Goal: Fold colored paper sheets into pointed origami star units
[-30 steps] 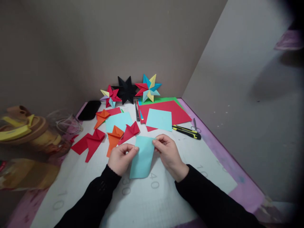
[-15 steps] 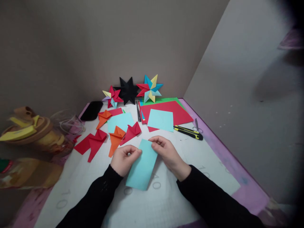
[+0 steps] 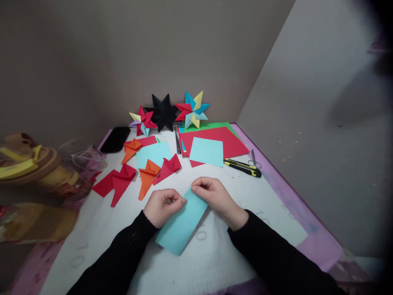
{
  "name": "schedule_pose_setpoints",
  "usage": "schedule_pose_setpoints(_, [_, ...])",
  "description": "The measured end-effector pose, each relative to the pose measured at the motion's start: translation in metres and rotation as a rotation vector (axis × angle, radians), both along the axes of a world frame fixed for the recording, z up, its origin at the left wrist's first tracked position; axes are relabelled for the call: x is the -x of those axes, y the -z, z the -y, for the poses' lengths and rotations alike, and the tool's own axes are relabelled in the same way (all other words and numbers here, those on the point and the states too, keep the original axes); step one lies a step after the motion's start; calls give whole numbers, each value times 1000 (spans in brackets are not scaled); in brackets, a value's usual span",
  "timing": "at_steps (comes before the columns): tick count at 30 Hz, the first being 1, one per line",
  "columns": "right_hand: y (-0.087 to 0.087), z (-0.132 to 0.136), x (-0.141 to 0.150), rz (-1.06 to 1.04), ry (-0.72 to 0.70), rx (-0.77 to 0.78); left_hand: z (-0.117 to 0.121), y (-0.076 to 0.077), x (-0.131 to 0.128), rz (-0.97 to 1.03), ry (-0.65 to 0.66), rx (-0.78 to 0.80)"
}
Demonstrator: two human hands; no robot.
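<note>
A light blue rectangular piece of paper [image 3: 184, 227] is held tilted over the white gridded sheet [image 3: 215, 266]. My left hand [image 3: 164, 206] pinches its left edge between thumb and forefinger. At the top corner, my right hand [image 3: 216, 200] grips the paper in the same way. Beyond my hands lie folded paper pieces: an orange one [image 3: 149, 174], a red one [image 3: 168, 167], another red one [image 3: 121, 182] and a second orange one [image 3: 132, 148]. Two light blue squares lie further back, one of them [image 3: 206, 151] on a red sheet [image 3: 233, 141].
A utility knife [image 3: 244, 169] and small scissors [image 3: 254, 160] lie at the right. Paper stars, including a black one [image 3: 164, 112], lean on the back wall. A phone [image 3: 115, 139] is at the back left; a brown-lidded container [image 3: 46, 168] stands left.
The light blue paper has turned clockwise in my fingers, its lower end swinging left and toward me. Both hands have shifted slightly, and my right fingers sit nearer its top corner.
</note>
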State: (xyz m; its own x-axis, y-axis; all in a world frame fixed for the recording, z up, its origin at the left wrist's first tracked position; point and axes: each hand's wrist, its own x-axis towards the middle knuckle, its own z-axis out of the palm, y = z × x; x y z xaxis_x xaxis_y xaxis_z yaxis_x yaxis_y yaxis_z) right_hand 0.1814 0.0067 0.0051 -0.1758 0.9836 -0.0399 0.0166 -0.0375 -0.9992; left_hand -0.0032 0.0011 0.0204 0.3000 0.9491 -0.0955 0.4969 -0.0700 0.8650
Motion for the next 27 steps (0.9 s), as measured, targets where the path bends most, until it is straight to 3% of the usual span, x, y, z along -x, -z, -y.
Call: schedule_pose_setpoints(27, [1,-1,-1,49,14,-12,-1,2,0,-19,-11,34])
